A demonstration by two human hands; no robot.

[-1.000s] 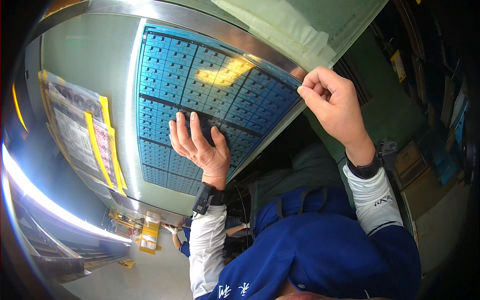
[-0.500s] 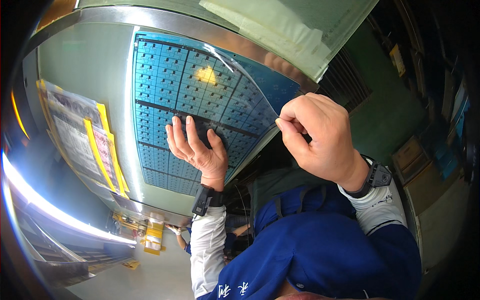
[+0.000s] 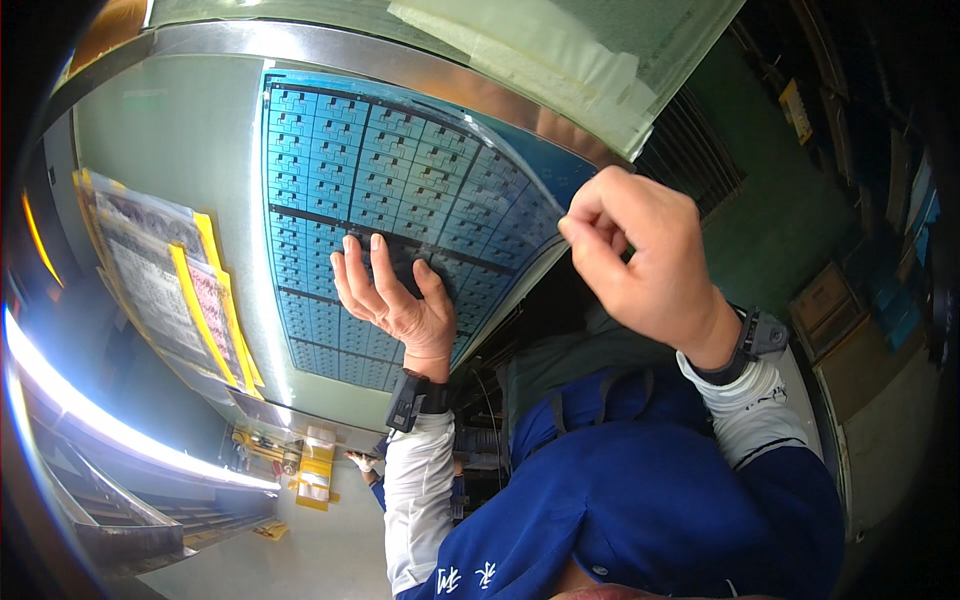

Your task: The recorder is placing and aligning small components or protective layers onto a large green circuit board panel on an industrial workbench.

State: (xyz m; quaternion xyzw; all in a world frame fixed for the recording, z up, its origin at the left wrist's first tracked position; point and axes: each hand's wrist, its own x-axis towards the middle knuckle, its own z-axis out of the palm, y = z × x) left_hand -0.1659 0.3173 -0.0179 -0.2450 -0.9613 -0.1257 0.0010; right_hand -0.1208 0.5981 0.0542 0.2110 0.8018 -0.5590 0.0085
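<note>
A worker's left hand (image 3: 395,290) lies palm down toward 6 o'clock on a black-patterned film (image 3: 400,160), fingers spread and gripping nothing, apparently to keep the sheet from sliding; how hard it presses cannot be told. At the film's 3 o'clock corner, the right hand (image 3: 640,260) pinches the edge between thumb and bent forefinger, presumably because so thin a sheet offers little but its rim to grip. The film bows upward there, and a blue panel (image 3: 552,163) shows beneath it toward 2 o'clock. Film and panel rest on a pale green worktop (image 3: 180,130), beside a metal rail (image 3: 330,50) sweeping from 11 to 2 o'clock. Yellow-taped papers (image 3: 140,260) sit at 9 o'clock, perhaps for easy reading.
</note>
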